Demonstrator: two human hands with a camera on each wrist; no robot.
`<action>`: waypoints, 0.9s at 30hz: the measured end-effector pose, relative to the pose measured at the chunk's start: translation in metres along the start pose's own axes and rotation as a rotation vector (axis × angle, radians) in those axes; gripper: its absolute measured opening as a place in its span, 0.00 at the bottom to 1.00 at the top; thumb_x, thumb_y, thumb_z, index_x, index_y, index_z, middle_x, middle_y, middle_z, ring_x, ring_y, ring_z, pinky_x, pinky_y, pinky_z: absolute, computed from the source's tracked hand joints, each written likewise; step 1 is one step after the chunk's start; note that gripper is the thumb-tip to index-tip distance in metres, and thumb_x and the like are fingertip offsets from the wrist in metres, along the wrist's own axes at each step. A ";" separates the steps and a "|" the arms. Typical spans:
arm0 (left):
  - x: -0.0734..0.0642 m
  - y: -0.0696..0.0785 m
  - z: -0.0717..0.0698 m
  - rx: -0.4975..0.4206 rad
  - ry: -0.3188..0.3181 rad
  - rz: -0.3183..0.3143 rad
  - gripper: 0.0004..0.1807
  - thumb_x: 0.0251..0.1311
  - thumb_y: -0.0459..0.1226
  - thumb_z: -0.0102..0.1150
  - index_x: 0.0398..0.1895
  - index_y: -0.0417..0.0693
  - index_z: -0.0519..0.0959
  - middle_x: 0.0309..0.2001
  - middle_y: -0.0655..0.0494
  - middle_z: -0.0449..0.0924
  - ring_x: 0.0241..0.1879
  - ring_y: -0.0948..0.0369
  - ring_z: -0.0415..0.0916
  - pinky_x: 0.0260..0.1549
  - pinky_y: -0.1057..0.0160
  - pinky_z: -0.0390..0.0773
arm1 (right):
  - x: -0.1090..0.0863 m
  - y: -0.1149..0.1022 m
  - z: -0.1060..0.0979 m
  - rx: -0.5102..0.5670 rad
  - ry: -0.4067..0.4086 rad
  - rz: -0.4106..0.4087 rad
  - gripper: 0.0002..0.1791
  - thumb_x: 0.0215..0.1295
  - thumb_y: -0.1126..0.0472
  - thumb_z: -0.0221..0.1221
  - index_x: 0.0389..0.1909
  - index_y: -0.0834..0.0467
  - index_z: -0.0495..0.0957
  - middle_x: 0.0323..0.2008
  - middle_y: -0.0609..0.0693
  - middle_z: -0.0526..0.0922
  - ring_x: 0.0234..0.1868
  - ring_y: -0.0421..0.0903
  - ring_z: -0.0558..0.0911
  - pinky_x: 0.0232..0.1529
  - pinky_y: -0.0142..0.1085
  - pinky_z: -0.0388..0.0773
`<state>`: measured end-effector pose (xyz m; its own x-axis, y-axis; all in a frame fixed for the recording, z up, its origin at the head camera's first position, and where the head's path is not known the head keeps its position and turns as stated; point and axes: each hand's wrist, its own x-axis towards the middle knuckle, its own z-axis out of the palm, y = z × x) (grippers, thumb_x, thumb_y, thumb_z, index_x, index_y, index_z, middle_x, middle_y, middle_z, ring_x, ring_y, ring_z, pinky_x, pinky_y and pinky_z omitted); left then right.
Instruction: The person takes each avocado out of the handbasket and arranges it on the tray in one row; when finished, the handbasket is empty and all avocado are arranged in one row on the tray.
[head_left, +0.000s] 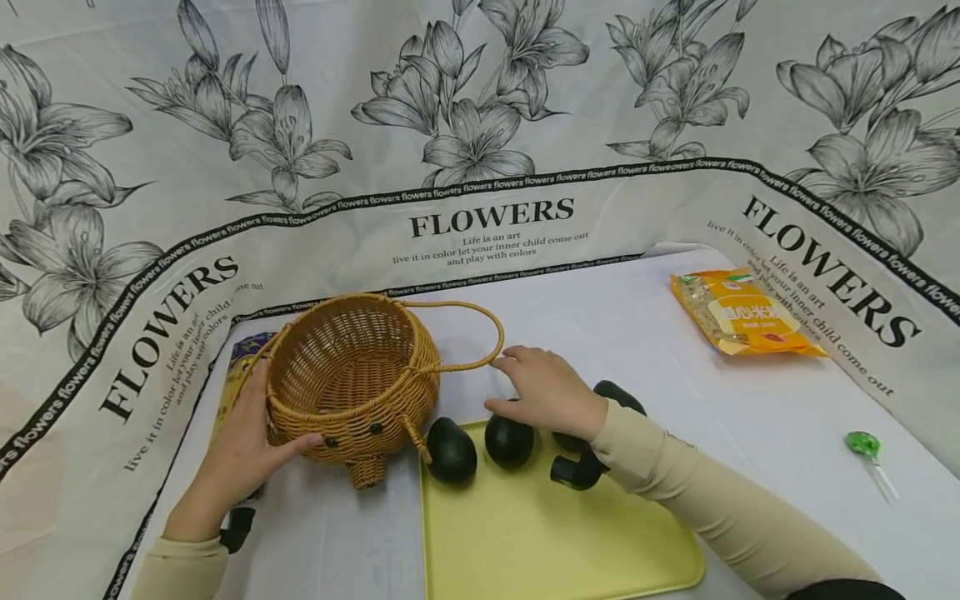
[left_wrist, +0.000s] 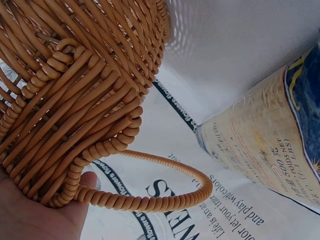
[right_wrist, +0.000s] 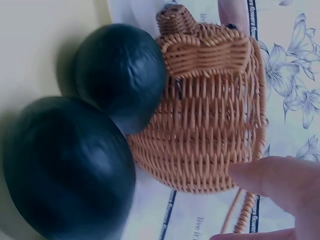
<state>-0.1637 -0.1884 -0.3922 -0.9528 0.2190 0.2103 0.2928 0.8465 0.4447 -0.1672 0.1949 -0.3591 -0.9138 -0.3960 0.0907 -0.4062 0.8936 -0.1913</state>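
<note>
A wicker basket with an animal face, small ears and hoop handles stands at the left of the table, its opening tilted up. My left hand grips its left side, thumb across the front; in the left wrist view that hand is at a woven ear. My right hand hovers above the tray, fingers loosely spread, fingertips right at the end of the basket's right handle. Below it lie dark green avocados, one beside the basket and another under the hand. More dark green shapes are partly hidden by the right wrist.
The avocados lie along the back of a yellow tray. A blue and yellow package stands behind the basket's left side. At the back right is an orange bag of grain, and a green lollipop lies at the right.
</note>
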 end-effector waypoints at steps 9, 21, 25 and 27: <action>0.000 0.001 0.000 0.000 0.001 0.003 0.67 0.47 0.57 0.67 0.74 0.50 0.27 0.75 0.37 0.33 0.71 0.33 0.42 0.60 0.29 0.53 | 0.002 0.009 -0.020 -0.004 0.045 0.034 0.29 0.60 0.43 0.59 0.55 0.60 0.77 0.54 0.59 0.78 0.53 0.57 0.79 0.51 0.50 0.78; 0.000 0.000 0.000 0.005 -0.002 0.006 0.67 0.47 0.57 0.67 0.74 0.50 0.26 0.75 0.37 0.33 0.70 0.33 0.42 0.60 0.29 0.53 | 0.019 -0.006 -0.051 0.008 0.087 0.005 0.30 0.61 0.43 0.58 0.60 0.56 0.74 0.55 0.55 0.78 0.55 0.55 0.77 0.51 0.49 0.78; 0.000 0.000 0.000 0.005 0.001 0.007 0.67 0.47 0.57 0.67 0.74 0.49 0.27 0.75 0.35 0.35 0.70 0.33 0.43 0.60 0.29 0.54 | 0.028 -0.018 -0.060 -0.010 0.067 -0.010 0.31 0.62 0.42 0.56 0.62 0.55 0.72 0.58 0.55 0.76 0.57 0.54 0.76 0.53 0.50 0.77; 0.000 0.000 0.000 0.005 0.002 0.008 0.67 0.47 0.57 0.67 0.75 0.49 0.27 0.75 0.35 0.35 0.70 0.33 0.43 0.60 0.29 0.54 | 0.032 -0.024 -0.064 -0.017 0.063 -0.022 0.32 0.62 0.41 0.55 0.63 0.55 0.71 0.59 0.55 0.75 0.58 0.54 0.75 0.54 0.49 0.76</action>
<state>-0.1633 -0.1882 -0.3920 -0.9504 0.2245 0.2152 0.2995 0.8471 0.4389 -0.1862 0.1746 -0.2893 -0.9023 -0.4020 0.1558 -0.4255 0.8885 -0.1715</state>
